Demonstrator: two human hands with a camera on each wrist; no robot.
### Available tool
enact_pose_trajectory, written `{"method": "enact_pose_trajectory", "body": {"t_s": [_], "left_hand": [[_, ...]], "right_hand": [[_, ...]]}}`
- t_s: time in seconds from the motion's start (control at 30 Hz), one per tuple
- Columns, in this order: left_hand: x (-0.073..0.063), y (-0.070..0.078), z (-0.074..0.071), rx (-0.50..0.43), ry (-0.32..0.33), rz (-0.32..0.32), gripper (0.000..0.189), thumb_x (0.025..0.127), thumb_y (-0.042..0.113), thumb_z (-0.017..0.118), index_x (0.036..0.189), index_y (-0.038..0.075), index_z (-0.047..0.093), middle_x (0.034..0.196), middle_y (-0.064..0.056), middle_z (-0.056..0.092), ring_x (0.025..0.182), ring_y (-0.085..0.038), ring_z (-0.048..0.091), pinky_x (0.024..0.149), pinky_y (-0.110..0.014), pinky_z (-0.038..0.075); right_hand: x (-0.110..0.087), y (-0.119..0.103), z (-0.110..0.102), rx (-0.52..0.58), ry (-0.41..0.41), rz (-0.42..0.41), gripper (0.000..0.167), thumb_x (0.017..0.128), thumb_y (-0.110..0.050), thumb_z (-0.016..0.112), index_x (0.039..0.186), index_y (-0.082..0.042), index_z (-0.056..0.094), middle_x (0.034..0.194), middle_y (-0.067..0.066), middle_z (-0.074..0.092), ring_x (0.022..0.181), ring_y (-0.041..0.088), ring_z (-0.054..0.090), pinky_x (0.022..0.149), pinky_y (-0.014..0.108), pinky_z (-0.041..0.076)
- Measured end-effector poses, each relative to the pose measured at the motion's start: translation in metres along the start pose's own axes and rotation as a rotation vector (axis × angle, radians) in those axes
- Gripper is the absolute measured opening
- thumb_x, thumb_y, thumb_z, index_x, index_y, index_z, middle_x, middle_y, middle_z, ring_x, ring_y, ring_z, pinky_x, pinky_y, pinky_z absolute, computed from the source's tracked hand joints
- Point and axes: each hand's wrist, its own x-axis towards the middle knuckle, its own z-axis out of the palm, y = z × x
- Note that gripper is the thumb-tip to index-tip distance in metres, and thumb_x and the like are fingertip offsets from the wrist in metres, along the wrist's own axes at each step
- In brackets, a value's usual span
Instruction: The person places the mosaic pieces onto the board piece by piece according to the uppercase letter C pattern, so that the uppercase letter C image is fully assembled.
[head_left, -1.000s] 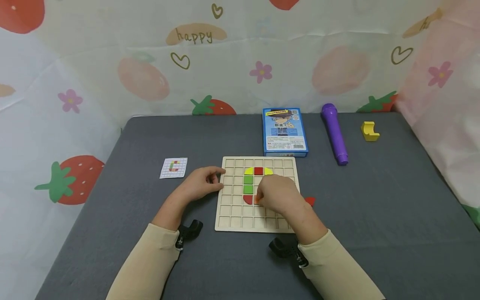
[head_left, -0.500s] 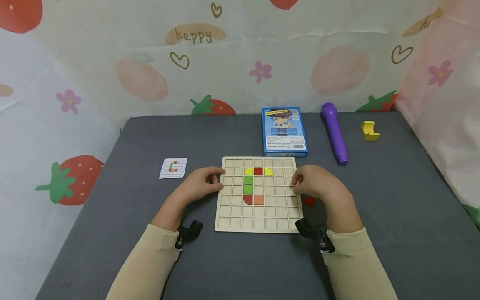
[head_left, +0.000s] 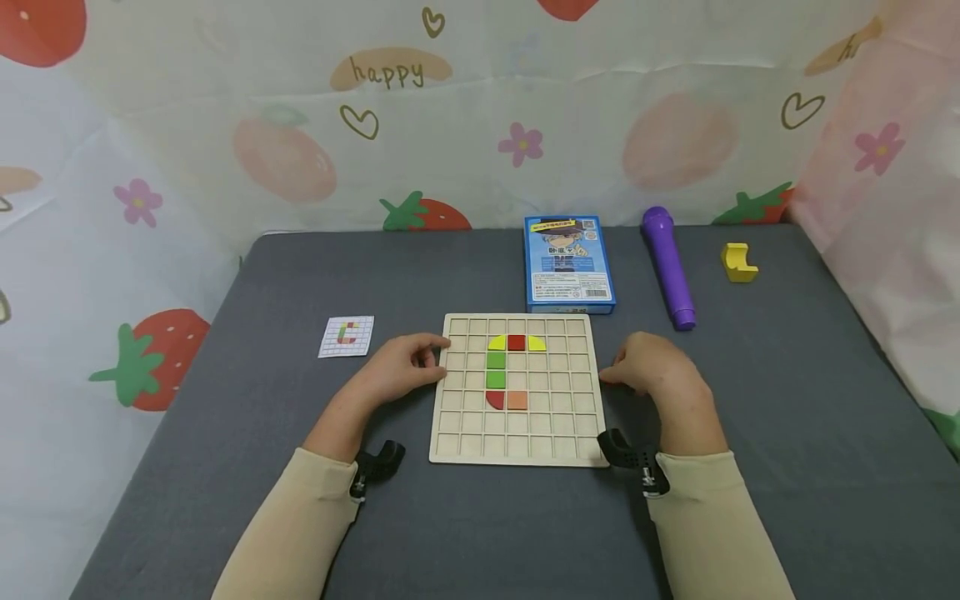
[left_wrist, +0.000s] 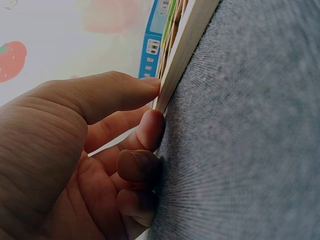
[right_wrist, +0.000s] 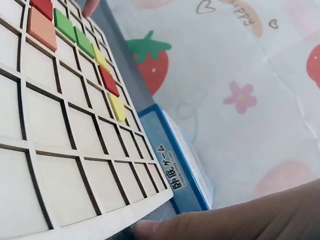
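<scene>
A light wooden grid board lies on the grey table. In its cells sit two yellow rounded pieces, a red square, two green squares, a red rounded piece and an orange square. My left hand touches the board's left edge with thumb and index finger; the left wrist view shows the thumb against that edge, the other fingers bent loosely. Beside the right edge, my right hand is low over the table. Whatever its fingertips may hold is hidden.
A small patterned card lies left of the board. Behind the board is a blue box. Farther right are a purple microphone-shaped object and a yellow block with a curved notch. A patterned cloth hangs behind the table.
My right hand has left the orange square on the board and moved right, past the edge. The loose red piece there has dropped from sight. My left hand has stayed put.
</scene>
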Motion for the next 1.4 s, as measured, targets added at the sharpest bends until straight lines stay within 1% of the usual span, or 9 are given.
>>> {"method": "enact_pose_trajectory", "body": {"t_s": [0.23,0.43,0.63,0.73,0.83,1.0,1.1,1.23,1.4], "left_hand": [[-0.001,0.001,-0.001,-0.002,0.000,-0.009,0.044,0.093,0.014,0.075,0.134,0.003,0.065,0.084,-0.002,0.062,0.069,-0.017,0.052,0.069,-0.035,0.042],[-0.001,0.002,-0.001,0.001,-0.002,-0.012,0.044,0.093,0.014,0.075,0.134,0.004,0.065,0.084,-0.002,0.061,0.069,-0.017,0.051,0.068,-0.034,0.042],[-0.001,0.004,0.000,0.000,0.002,-0.023,0.044,0.093,0.014,0.075,0.134,0.004,0.065,0.084,-0.003,0.061,0.069,-0.017,0.051,0.068,-0.035,0.042],[-0.001,0.004,0.000,-0.001,0.002,-0.026,0.044,0.093,0.014,0.075,0.134,0.004,0.065,0.084,-0.003,0.061,0.069,-0.017,0.051,0.068,-0.034,0.041],[-0.001,0.003,0.000,-0.001,0.003,-0.024,0.044,0.093,0.013,0.075,0.134,0.004,0.066,0.084,-0.003,0.061,0.069,-0.017,0.051,0.067,-0.034,0.041],[-0.001,0.003,0.001,-0.004,0.004,-0.018,0.043,0.093,0.014,0.075,0.134,0.004,0.066,0.084,-0.003,0.061,0.069,-0.017,0.051,0.068,-0.034,0.042],[-0.001,0.001,0.001,0.000,0.005,-0.019,0.043,0.092,0.014,0.076,0.133,0.004,0.066,0.084,-0.002,0.061,0.069,-0.017,0.051,0.068,-0.034,0.042],[0.000,0.000,0.001,0.006,0.007,-0.023,0.043,0.092,0.014,0.076,0.133,0.004,0.066,0.084,-0.002,0.061,0.069,-0.017,0.051,0.067,-0.034,0.041],[0.000,0.000,0.001,0.006,0.009,-0.026,0.044,0.092,0.014,0.076,0.134,0.005,0.066,0.084,-0.002,0.061,0.069,-0.017,0.052,0.068,-0.033,0.041]], "right_hand": [[0.004,0.003,0.000,0.012,0.020,-0.132,0.021,0.085,-0.009,0.079,0.102,-0.004,0.067,0.095,0.012,0.060,0.084,0.028,0.055,0.069,0.039,0.044],[0.006,0.005,-0.001,0.027,0.048,-0.147,0.021,0.094,-0.015,0.069,0.110,-0.003,0.073,0.105,0.014,0.067,0.089,0.028,0.059,0.074,0.042,0.049],[0.007,0.006,-0.003,-0.030,0.107,-0.154,0.027,0.101,-0.016,0.058,0.116,0.000,0.074,0.114,0.018,0.069,0.094,0.030,0.061,0.081,0.047,0.051],[0.010,0.009,-0.002,-0.029,0.106,-0.141,0.030,0.097,-0.017,0.066,0.118,0.003,0.069,0.113,0.020,0.068,0.093,0.031,0.061,0.082,0.048,0.051],[0.013,0.011,-0.001,-0.033,0.131,-0.142,0.029,0.093,-0.018,0.074,0.113,0.002,0.069,0.105,0.017,0.068,0.091,0.030,0.061,0.081,0.047,0.050],[0.016,0.014,0.001,-0.032,0.179,-0.164,0.015,0.092,-0.017,0.073,0.100,-0.004,0.071,0.095,0.010,0.067,0.084,0.027,0.059,0.076,0.045,0.048],[0.012,0.010,0.001,0.034,0.160,-0.203,0.018,0.091,-0.017,0.074,0.102,-0.004,0.070,0.096,0.010,0.066,0.087,0.027,0.058,0.077,0.044,0.048],[0.005,-0.007,0.001,0.146,0.080,-0.290,0.021,0.089,-0.013,0.075,0.106,-0.002,0.068,0.096,0.010,0.063,0.086,0.025,0.056,0.075,0.039,0.048],[0.000,-0.030,0.011,0.150,-0.033,-0.365,0.015,0.085,-0.010,0.075,0.100,-0.006,0.070,0.092,0.006,0.064,0.081,0.022,0.056,0.069,0.035,0.047]]}}
